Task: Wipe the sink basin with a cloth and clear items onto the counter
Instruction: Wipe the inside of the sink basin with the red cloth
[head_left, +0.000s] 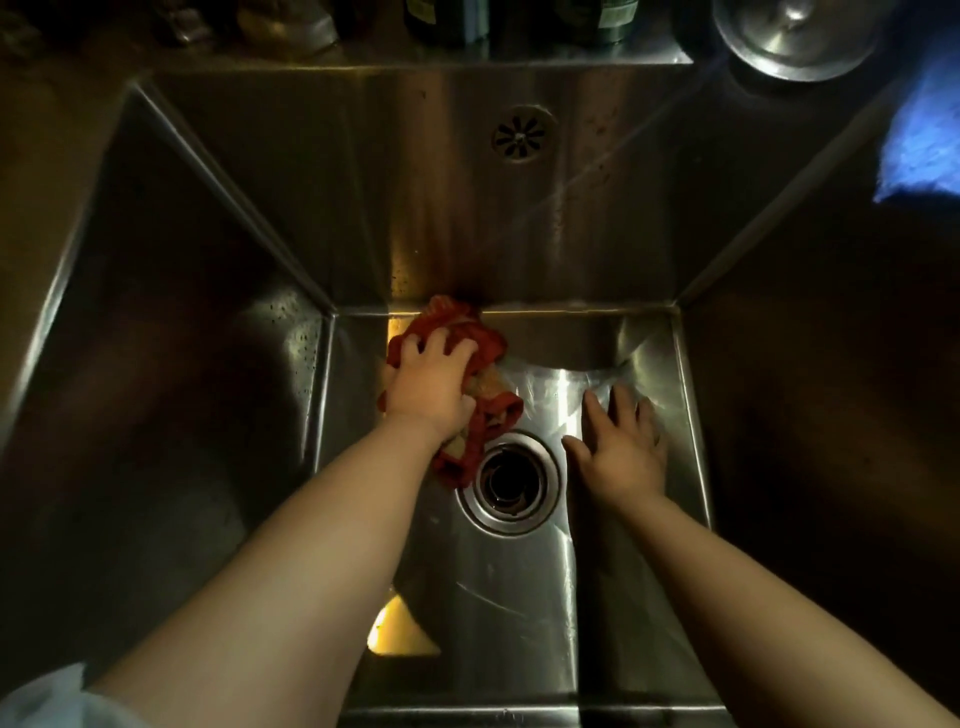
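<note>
A deep stainless steel sink basin (519, 597) fills the view. My left hand (428, 384) presses down on a crumpled red and beige cloth (483, 415) on the basin floor, near the back wall and left of the round drain (509, 480). The fingers curl over the cloth's top. My right hand (618, 447) lies flat on the basin floor just right of the drain, fingers spread, holding nothing. Both forearms reach down into the sink.
An overflow grate (522, 134) sits high on the back wall. On the ledge behind stand dark bottles (447, 21) and, at the right, a round metal lid (795, 36). Something blue (919, 145) lies on the right counter.
</note>
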